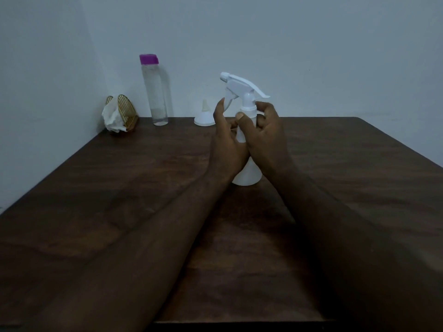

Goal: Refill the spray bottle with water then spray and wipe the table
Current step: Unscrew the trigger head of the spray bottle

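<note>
A white spray bottle (pixel 247 174) stands upright on the dark wooden table (pixel 119 188), its trigger head (pixel 239 86) pointing left. My left hand (pixel 226 144) grips the bottle's body from the left, with the forefinger raised beside the trigger. My right hand (pixel 266 133) curls round the neck just below the screw collar, thumb on the front. A tall clear water bottle (pixel 155 92) with a purple cap stands at the back left, holding only a little water. A small white funnel (pixel 205 116) sits upside down on the table behind my left hand.
A gold wire holder (pixel 127 111) with white tissues (pixel 111 116) stands in the back left corner against the wall. The table's right edge runs diagonally at the right, and its front edge lies under my forearms.
</note>
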The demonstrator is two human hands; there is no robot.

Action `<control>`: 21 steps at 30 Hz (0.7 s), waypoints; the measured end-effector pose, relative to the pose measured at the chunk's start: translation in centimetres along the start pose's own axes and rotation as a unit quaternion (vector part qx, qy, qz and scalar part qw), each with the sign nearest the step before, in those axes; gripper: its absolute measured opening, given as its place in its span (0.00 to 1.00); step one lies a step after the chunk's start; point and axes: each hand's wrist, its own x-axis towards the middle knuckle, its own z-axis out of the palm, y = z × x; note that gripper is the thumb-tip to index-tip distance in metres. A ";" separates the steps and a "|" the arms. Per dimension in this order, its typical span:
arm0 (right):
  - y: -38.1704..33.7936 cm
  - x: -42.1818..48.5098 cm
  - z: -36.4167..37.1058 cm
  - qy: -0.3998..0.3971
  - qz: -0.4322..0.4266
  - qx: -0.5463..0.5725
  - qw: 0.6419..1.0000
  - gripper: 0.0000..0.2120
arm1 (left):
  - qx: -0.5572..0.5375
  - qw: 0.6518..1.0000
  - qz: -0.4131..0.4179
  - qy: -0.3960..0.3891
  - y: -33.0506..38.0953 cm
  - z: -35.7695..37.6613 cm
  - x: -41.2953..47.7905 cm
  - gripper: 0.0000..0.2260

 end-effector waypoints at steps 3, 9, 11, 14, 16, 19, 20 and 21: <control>0.1 0.0 -0.1 0.002 -0.002 0.017 1.000 0.18 | -0.015 1.000 -0.007 -0.011 -0.3 0.0 0.1 0.39; 0.1 0.0 0.3 0.011 -0.014 -0.001 1.000 0.06 | -0.005 1.000 -0.002 -0.006 -0.3 -0.1 -0.1 0.37; 0.1 0.0 0.3 -0.001 -0.011 0.000 1.000 0.05 | -0.002 1.000 0.000 -0.005 -0.3 -0.1 -0.1 0.37; -0.1 0.0 0.2 0.010 -0.009 0.005 1.000 0.11 | -0.003 1.000 0.000 -0.013 -0.2 0.0 -0.1 0.39; -0.2 -0.1 0.2 0.027 -0.011 0.005 1.000 0.15 | -0.009 1.000 -0.002 -0.013 -0.2 0.1 0.0 0.39; -0.1 0.0 0.3 0.024 -0.009 -0.007 1.000 0.11 | -0.006 1.000 -0.002 -0.008 -0.2 0.0 0.0 0.39; -0.1 0.0 0.3 0.016 -0.009 -0.006 1.000 0.10 | -0.003 1.000 0.002 -0.005 -0.3 0.0 -0.1 0.39; 0.0 0.0 0.3 0.009 -0.007 -0.002 1.000 0.10 | 0.000 1.000 0.006 -0.002 -0.3 -0.1 -0.2 0.39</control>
